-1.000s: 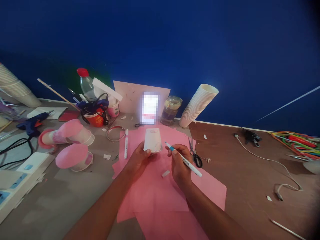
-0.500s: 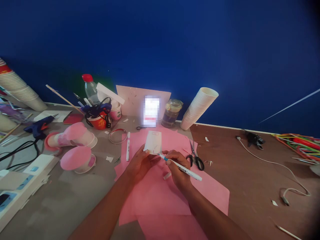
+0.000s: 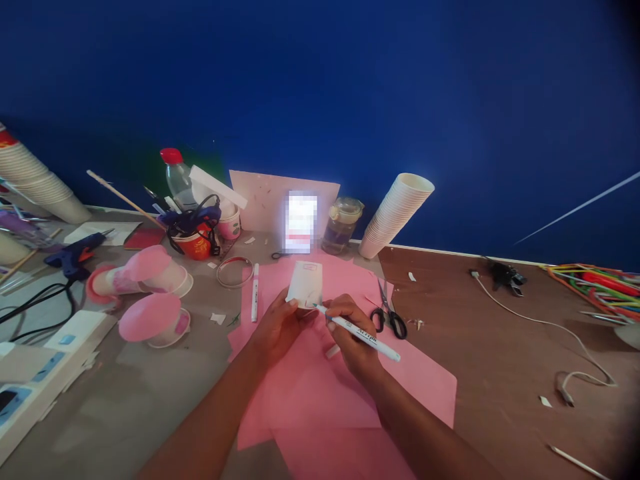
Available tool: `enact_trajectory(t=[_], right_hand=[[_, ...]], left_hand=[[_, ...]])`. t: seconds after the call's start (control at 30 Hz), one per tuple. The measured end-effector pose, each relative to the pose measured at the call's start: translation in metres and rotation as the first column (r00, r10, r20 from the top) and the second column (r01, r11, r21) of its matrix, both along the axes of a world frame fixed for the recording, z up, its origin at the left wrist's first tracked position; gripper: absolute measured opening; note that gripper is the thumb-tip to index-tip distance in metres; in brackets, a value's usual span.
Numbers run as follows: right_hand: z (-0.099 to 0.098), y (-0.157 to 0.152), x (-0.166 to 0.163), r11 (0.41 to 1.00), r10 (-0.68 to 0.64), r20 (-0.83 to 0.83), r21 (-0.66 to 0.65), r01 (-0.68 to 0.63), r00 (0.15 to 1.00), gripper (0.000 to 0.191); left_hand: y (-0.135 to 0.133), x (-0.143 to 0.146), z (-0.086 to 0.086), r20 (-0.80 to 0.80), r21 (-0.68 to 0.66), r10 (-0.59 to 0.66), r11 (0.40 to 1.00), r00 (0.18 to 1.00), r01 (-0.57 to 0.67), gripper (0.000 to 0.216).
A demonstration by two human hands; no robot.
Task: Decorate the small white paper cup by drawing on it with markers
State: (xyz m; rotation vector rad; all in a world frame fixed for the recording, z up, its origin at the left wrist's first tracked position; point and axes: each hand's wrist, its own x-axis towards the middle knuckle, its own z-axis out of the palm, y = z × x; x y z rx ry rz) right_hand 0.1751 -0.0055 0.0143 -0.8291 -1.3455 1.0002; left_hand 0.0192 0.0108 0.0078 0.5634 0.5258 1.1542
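My left hand (image 3: 277,325) grips a white paper cup (image 3: 306,283) by its rim end, bottom pointing away from me, above sheets of pink paper (image 3: 320,387). My right hand (image 3: 353,333) pinches a white marker pen (image 3: 361,333) with its tip touching the lower edge of the cup. A second white marker (image 3: 255,291) lies on the table to the left of the pink paper. Black-handled scissors (image 3: 389,312) lie just right of my right hand.
A leaning stack of white cups (image 3: 395,215), a glass jar (image 3: 341,223) and a lit phone (image 3: 301,222) stand at the back. Pink-covered cups (image 3: 150,293), a glue gun (image 3: 75,252), a red pot of tools (image 3: 195,233) and a bottle (image 3: 177,177) crowd the left. A white cable (image 3: 545,327) and coloured sticks (image 3: 595,283) lie right.
My right hand has brought the marker leftward from beside the cup until its tip meets the cup's edge. The cup has tilted a little in my left hand.
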Motion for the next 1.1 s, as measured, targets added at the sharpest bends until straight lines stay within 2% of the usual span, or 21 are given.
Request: enact_trajectory(t=[0.13,0.67,0.9,1.1], right_hand=[[0.0017,0.0009,-0.0002,0.999,0.001,0.017,0.033,-0.002,1.0,0.02],[0.0013,0.0002,-0.0011,0.998,-0.014,0.091,0.07,0.007,0.996,0.018],[0.0011,-0.0005,-0.0013,0.992,-0.127,0.053,0.033,0.125,0.991,0.016],[0.0007,0.0003,-0.0019,0.994,-0.053,0.046,0.093,0.049,0.998,0.02]], left_hand=[[0.0001,0.0003,0.0019,-0.021,-0.001,0.013,1.0,1.0,-0.013,0.021],[-0.0001,0.0004,-0.0013,-0.028,0.016,0.019,1.0,0.999,-0.019,0.022],[-0.001,0.0008,-0.0009,-0.028,-0.003,0.016,1.0,0.999,-0.016,0.022],[0.0001,0.0012,-0.0023,-0.021,0.014,0.005,1.0,1.0,-0.004,0.021]])
